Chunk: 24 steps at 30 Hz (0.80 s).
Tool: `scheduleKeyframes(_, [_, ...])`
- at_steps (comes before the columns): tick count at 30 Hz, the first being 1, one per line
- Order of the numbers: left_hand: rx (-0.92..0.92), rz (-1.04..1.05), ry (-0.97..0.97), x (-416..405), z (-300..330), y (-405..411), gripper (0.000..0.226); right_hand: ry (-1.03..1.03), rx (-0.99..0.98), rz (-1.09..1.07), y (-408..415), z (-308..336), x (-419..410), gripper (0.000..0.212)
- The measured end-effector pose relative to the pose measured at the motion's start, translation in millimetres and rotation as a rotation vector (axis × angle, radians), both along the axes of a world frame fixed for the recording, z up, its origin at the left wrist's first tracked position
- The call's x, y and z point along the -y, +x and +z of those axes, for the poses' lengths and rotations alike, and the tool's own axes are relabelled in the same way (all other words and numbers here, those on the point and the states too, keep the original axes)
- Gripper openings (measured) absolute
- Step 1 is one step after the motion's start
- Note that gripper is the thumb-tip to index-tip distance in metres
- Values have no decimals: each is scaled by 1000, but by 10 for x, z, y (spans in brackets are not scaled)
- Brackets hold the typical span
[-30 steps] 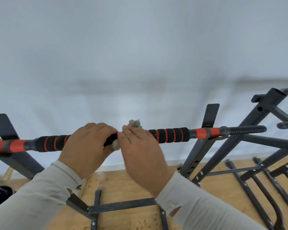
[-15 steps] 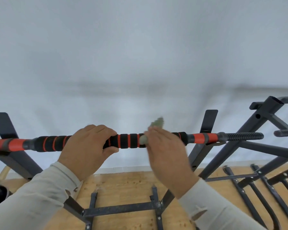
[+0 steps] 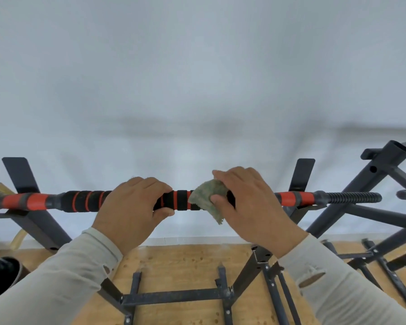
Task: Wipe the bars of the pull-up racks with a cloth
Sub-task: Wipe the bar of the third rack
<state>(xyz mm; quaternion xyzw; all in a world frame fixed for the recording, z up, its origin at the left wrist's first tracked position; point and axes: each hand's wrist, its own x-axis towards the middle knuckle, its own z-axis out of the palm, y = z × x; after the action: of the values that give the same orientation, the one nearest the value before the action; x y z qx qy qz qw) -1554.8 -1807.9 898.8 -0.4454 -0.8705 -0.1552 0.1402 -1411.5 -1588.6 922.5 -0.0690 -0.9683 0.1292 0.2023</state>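
Bar (image 3: 291, 199) free rightward; upright bracket (image 3: 301, 174) behind, 2nd rack (image 3: 370, 181) crowds end.

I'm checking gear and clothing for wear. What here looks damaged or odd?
Both sleeves have holes: one in the left sleeve near the cuff, one in the right sleeve. The cloth under the right hand looks frayed at its edges. The bar shows no visible damage.

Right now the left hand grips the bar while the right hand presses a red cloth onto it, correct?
Not quite: the cloth is greenish, not red, as the head view shows. The rest holds: the left hand grips the bar while the right hand presses the cloth onto it.
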Motion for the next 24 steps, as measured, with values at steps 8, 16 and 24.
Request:
scheduleKeyframes(8, [0, 4, -3, -6, 0, 9, 32, -394, 429, 28, -233, 246, -128, 54])
scheduleKeyframes(16, [8, -7, 9, -2, -13, -3, 31, -136, -187, 41, -168, 271, -114, 35])
scheduleKeyframes(24, [-7, -3, 32, -6, -25, 5, 27, 33, 59, 172, 199, 46, -116, 31])
